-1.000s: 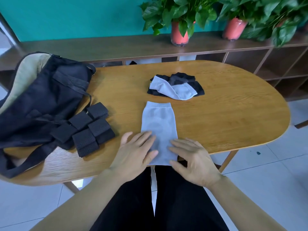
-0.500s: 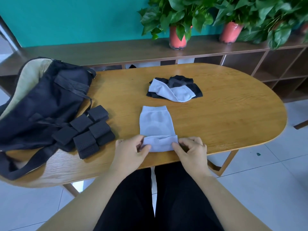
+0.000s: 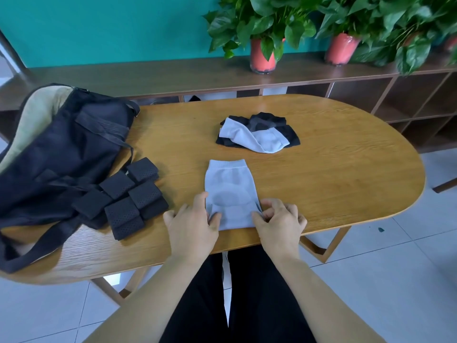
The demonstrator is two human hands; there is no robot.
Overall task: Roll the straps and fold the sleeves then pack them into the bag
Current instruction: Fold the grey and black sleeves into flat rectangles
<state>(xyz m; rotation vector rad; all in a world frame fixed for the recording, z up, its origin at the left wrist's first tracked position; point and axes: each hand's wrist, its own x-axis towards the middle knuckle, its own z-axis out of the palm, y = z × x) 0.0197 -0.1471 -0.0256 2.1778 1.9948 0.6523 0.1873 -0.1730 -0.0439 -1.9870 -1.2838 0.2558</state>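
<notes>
Now the left hand [image 3: 195, 226] and right hand [image 3: 280, 220] pinch the sleeve [image 3: 228, 179] at its near fold.
It lies on the table [image 3: 333, 174], long axis running straight away from the person; both hands are equally near, one at each near corner.

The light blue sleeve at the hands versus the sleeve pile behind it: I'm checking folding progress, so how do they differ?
The light blue sleeve lies flat and straight, its near end folded up; the sleeve pile is crumpled. The light blue sleeve is one piece, pinched by the left hand and right hand; the sleeve pile mixes black and light pieces and nobody touches it. Both lie on the table, outside the bag.
</notes>
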